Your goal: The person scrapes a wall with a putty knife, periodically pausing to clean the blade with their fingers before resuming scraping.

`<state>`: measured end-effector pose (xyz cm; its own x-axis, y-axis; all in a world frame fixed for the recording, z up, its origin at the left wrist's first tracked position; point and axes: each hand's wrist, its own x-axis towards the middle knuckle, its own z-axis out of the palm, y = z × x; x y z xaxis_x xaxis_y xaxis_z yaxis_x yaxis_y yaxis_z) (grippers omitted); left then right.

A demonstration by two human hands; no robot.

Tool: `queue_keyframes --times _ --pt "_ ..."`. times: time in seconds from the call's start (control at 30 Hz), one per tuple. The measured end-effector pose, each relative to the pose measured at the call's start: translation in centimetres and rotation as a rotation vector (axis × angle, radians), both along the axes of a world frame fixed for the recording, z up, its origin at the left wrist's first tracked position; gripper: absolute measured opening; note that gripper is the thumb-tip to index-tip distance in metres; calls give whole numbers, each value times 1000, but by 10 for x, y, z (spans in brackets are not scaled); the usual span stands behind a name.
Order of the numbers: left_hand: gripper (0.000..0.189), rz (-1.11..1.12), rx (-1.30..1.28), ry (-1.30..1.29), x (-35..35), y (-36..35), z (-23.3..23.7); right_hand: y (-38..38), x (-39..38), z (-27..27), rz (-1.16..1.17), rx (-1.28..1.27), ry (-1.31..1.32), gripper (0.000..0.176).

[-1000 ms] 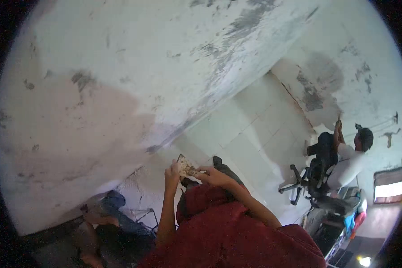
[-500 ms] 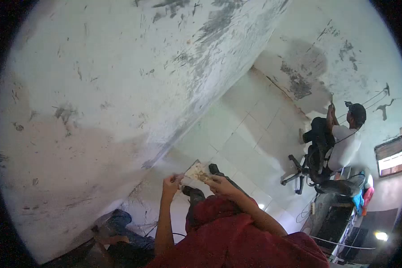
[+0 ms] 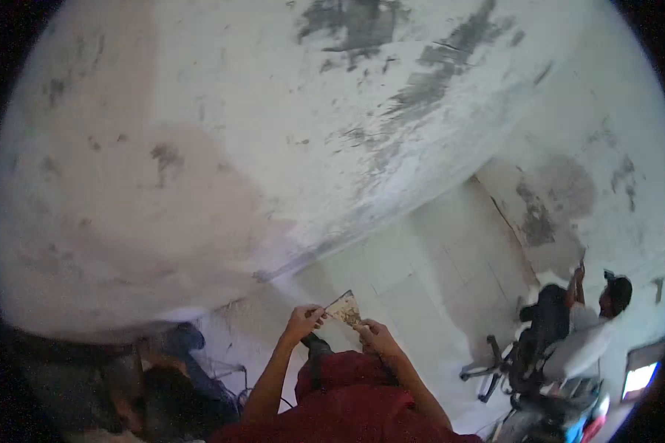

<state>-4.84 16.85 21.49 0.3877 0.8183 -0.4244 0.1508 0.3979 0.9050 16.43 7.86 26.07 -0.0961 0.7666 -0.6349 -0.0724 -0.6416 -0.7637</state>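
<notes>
A wide triangular scraper blade [image 3: 343, 306], a putty knife by its shape, is smeared with cream and brownish residue. My right hand [image 3: 377, 337] is closed round its narrow end, hiding the handle. At the blade's left corner is my left hand [image 3: 306, 322], its fingers pinched together; whether they grip the blade or some small thing beside it is too small to make out. Both hands are in front of my red shirt [image 3: 340, 402], above the tiled floor.
Close ahead rises a patchy wall [image 3: 273, 148] with grey scuffs. On the right, a person [image 3: 584, 317] sits on a wheeled office chair [image 3: 506, 362], hands raised to another wall. At lower left are another person's dark-clothed legs [image 3: 188, 354]. Tiled floor [image 3: 421, 258] lies between.
The view has swung left, so the seated person appears lower and further right. The scraper blade has turned in my hands and now looks narrower, with its wide edge towards the upper left.
</notes>
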Motion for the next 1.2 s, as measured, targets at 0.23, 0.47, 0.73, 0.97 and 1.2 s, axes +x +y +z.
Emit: queue_keyframes --times 0.23,0.47,0.73,0.97,1.2 --pt "22 102 88 129 74 -25 11 -7 73 7 -27 -53 15 21" --pt "24 224 66 115 143 -58 4 -26 144 -10 13 103 94 18" --pt "24 305 120 288 182 -104 10 -45 187 -43 77 33 252 19" --pt "24 292 174 334 194 -105 -2 -48 198 -56 70 -62 219 25" --pt "23 295 82 122 215 -88 -23 -44 223 -40 -227 -327 656 27"
